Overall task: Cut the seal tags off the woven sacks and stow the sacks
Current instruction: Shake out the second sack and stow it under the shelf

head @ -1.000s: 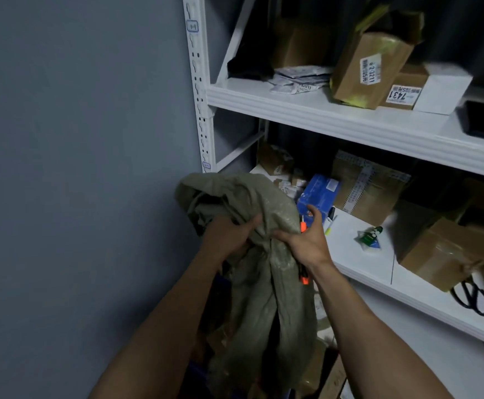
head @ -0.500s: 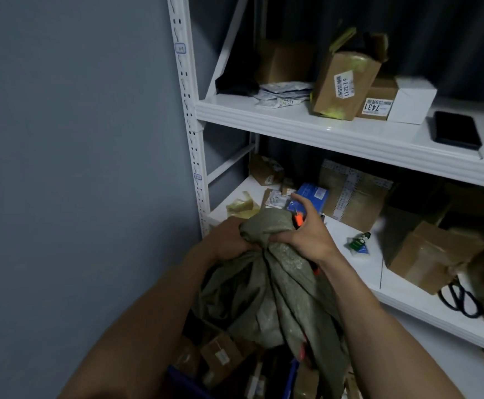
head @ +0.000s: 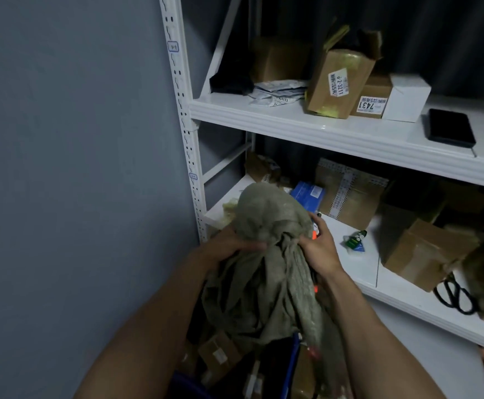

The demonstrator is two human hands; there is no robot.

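Observation:
A grey-green woven sack hangs bunched in front of me at the left end of the white shelf unit. My left hand grips its gathered neck from the left and my right hand grips it from the right. Above my hands the sack's top bulges into a rounded lump. An orange tag shows at my right thumb, and another orange bit peeks out under my right wrist. Black scissors lie on the lower shelf at the right.
The lower shelf carries cardboard boxes, a blue box and a small green bottle. The upper shelf holds labelled boxes and a black case. A blue bin of parcels sits under the sack. A grey wall is at the left.
The sack's top was pulled down into a tight bunch, and now bulges up again above my hands. Both hands stay gripping the neck. My view has tilted slightly.

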